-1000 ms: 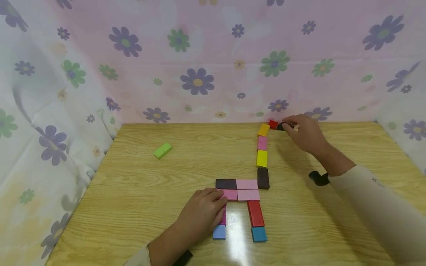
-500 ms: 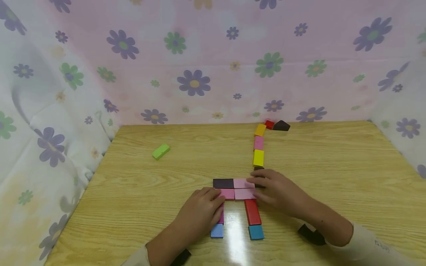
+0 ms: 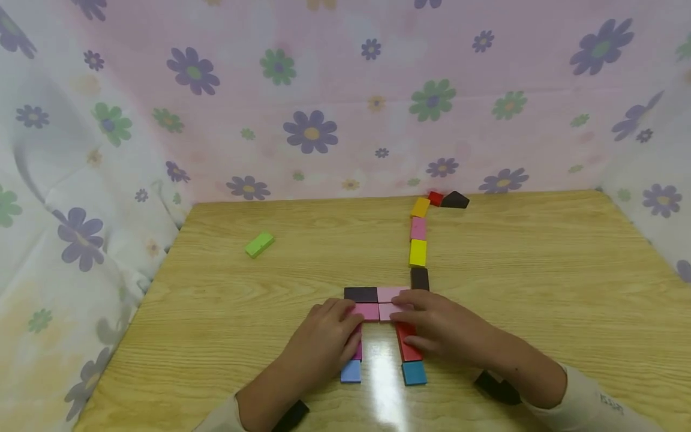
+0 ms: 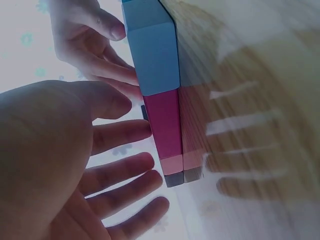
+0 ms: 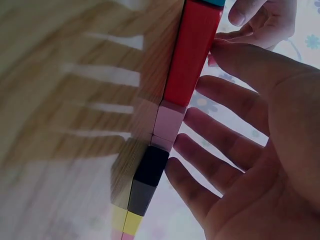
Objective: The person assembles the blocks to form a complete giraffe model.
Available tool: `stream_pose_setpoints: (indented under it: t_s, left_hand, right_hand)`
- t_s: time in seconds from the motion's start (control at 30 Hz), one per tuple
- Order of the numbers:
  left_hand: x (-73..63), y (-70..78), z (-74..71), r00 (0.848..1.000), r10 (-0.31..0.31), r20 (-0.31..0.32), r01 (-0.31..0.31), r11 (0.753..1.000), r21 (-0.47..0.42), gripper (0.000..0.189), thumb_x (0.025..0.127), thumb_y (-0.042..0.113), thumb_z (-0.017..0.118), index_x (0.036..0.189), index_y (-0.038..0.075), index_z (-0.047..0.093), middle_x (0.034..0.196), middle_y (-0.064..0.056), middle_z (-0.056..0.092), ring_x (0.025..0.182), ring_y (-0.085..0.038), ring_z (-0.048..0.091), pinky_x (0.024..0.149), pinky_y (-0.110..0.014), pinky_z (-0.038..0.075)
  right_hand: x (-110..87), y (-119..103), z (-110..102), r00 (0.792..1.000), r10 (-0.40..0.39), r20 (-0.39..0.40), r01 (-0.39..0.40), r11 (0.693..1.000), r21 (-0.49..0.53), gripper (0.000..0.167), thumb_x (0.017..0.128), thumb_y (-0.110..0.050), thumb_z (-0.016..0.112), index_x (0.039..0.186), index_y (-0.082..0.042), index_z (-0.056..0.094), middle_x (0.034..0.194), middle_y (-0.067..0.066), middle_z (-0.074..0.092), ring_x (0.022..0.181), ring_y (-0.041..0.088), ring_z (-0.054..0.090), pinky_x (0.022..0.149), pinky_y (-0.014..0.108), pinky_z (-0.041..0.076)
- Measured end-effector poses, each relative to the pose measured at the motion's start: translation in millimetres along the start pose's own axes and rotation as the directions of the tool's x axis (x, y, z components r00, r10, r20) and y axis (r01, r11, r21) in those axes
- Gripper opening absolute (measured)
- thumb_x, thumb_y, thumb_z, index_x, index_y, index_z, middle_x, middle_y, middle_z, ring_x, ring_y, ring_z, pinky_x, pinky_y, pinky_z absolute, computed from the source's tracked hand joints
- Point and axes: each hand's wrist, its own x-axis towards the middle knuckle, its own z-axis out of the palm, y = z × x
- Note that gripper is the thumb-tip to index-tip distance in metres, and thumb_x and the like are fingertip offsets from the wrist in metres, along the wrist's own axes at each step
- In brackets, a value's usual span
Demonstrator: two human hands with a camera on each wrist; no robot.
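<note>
Flat coloured blocks lie on the table in a figure with a body, two legs and a long neck. My left hand (image 3: pixel 324 342) rests with loose fingers on the pink block (image 3: pixel 367 311) and over the magenta block (image 3: pixel 357 351), above a light blue block (image 3: pixel 351 372). My right hand (image 3: pixel 450 327) touches the light pink blocks (image 3: pixel 390 294) and the red block (image 3: pixel 408 351) with extended fingers. Beneath the red one is a blue block (image 3: pixel 414 374). A black block (image 3: pixel 360 294) forms the body's far left corner. In the right wrist view the fingertips (image 5: pixel 192 117) touch the row's top.
The neck runs away through a black block (image 3: pixel 419 278), yellow block (image 3: pixel 418 253), pink block (image 3: pixel 418 228) and orange block (image 3: pixel 420 207). A small red block (image 3: pixel 435 198) and black angular block (image 3: pixel 455 200) end it near the curtain (image 3: pixel 345 120). A green block (image 3: pixel 260 245) lies apart.
My right hand has let go of the black angular block at the back and come down to the body blocks, then slightly nearer onto the red block. My left hand stays in place.
</note>
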Motion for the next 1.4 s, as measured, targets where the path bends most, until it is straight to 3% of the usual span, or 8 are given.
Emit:
stream_pose_setpoints:
  t_s: [0.1,0.2,0.33,0.53,0.73,0.97,1.17,1.4]
  left_hand:
    - [0.8,-0.4,-0.5,1.0,-0.012,-0.009,0.012,1.0,-0.003,0.029,0.098,0.034,0.062,0.119,0.016,0.072,0.126,-0.006,0.064,0.121,-0.023,0.058,0.101,-0.043,0.051]
    - [2.3,-7.8,-2.8,0.998,-0.029,-0.064,0.027,0.999,-0.028,0.029,0.096,0.031,0.063,0.119,0.016,0.071,0.126,-0.007,0.065,0.122,-0.024,0.058,0.1,-0.044,0.051]
    - [6.4,-33.7,-11.8,0.985,-0.132,-0.112,0.126,0.99,-0.061,0.035,0.095,0.028,0.066,0.127,0.015,0.066,0.132,-0.01,0.063,0.126,-0.029,0.057,0.101,-0.051,0.049]
    - [15.7,-93.6,-25.4,0.939,-0.343,-0.036,0.343,0.939,-0.005,0.057,0.096,0.03,0.065,0.146,0.008,0.049,0.147,-0.022,0.047,0.136,-0.042,0.045,0.103,-0.064,0.043]
    - [24.3,-136.6,-34.4,0.887,-0.456,0.073,0.457,0.89,0.016,0.06,0.1,0.026,0.059,0.151,0.002,0.037,0.148,-0.032,0.041,0.132,-0.055,0.042,0.101,-0.068,0.042]
    - [33.1,-162.1,-32.6,0.859,-0.507,0.065,0.51,0.86,-0.023,0.054,0.1,0.018,0.055,0.147,-0.004,0.04,0.137,-0.035,0.049,0.118,-0.054,0.053,0.09,-0.066,0.049]
    - [35.1,-174.1,-28.8,0.858,-0.503,0.1,0.508,0.861,-0.027,0.048,0.099,0.014,0.056,0.14,-0.007,0.044,0.119,-0.036,0.056,0.099,-0.049,0.061,0.075,-0.058,0.054]
    - [35.0,-174.9,-30.3,0.859,-0.499,0.117,0.5,0.866,0.023,0.049,0.097,0.008,0.06,0.143,-0.004,0.046,0.119,-0.035,0.06,0.097,-0.048,0.065,0.076,-0.057,0.056]
  right_hand:
    - [-1.1,0,-1,1.0,0.001,0.001,-0.001,1.0,0.002,0.038,0.089,-0.029,0.076,0.125,-0.018,0.071,0.138,0.005,0.06,0.126,0.026,0.057,0.1,0.046,0.053]
    - [-1.7,0,-1,1.0,0.008,0.006,-0.008,1.0,0.009,0.039,0.089,-0.029,0.076,0.126,-0.018,0.071,0.138,0.006,0.059,0.127,0.027,0.056,0.101,0.047,0.052]
    - [-2.2,0,0,1.0,0.009,0.001,-0.009,1.0,0.015,0.039,0.089,-0.029,0.076,0.126,-0.018,0.071,0.139,0.006,0.059,0.127,0.027,0.056,0.101,0.047,0.052]
    - [-3.4,0,0,1.0,0.0,-0.004,0.0,1.0,0.013,0.038,0.089,-0.029,0.075,0.125,-0.017,0.071,0.139,0.006,0.059,0.127,0.027,0.056,0.102,0.047,0.052]
    - [-4.2,0,0,1.0,0.003,0.0,-0.003,1.0,0.008,0.038,0.089,-0.028,0.075,0.126,-0.017,0.07,0.14,0.007,0.058,0.127,0.027,0.056,0.102,0.046,0.051]
    - [-4.0,0,-1,1.0,0.015,0.014,-0.015,1.0,0.017,0.04,0.09,-0.029,0.075,0.128,-0.017,0.069,0.141,0.007,0.057,0.129,0.027,0.055,0.104,0.047,0.05]
    - [-4.1,-1,-1,1.0,0.02,0.013,-0.021,0.999,0.027,0.04,0.089,-0.028,0.075,0.127,-0.016,0.07,0.14,0.008,0.058,0.128,0.027,0.055,0.103,0.046,0.051]
    - [-4.3,0,0,1.0,0.025,0.013,-0.026,0.999,0.031,0.04,0.09,-0.028,0.075,0.127,-0.016,0.07,0.141,0.007,0.057,0.129,0.027,0.055,0.104,0.046,0.05]
